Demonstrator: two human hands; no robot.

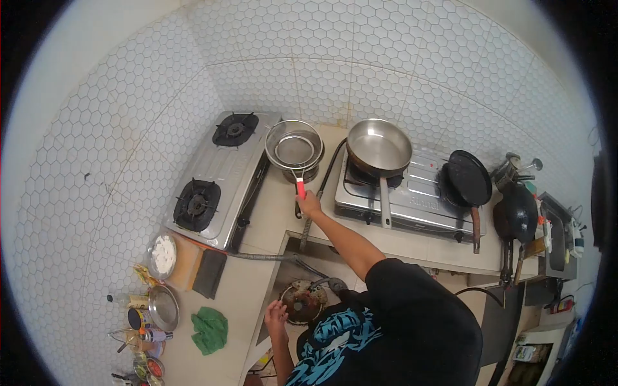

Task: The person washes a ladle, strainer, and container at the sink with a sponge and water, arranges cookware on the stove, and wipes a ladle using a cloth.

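My right hand (309, 204) is closed around the red handle of a wire-mesh strainer (295, 134). The strainer sits over a metal pan (301, 175), whose dark handle shows beside my hand; whether the two touch I cannot tell. My left hand (275, 313) hangs low by the counter's inner edge, fingers apart and slightly bent, with nothing visible in it. Close to it, below the counter, stands a rusty gas cylinder (304, 302) with a hose and regulator. To the right of the strainer, a steel frying pan (378, 145) rests on a burner.
A two-burner stove (222, 177) stands on the left, another stove (418, 186) on the right with a black pan (468, 178). A dark wok (515, 215) is further right. A green cloth (209, 330), a bowl of white powder (162, 256) and a steel plate (163, 307) lie left.
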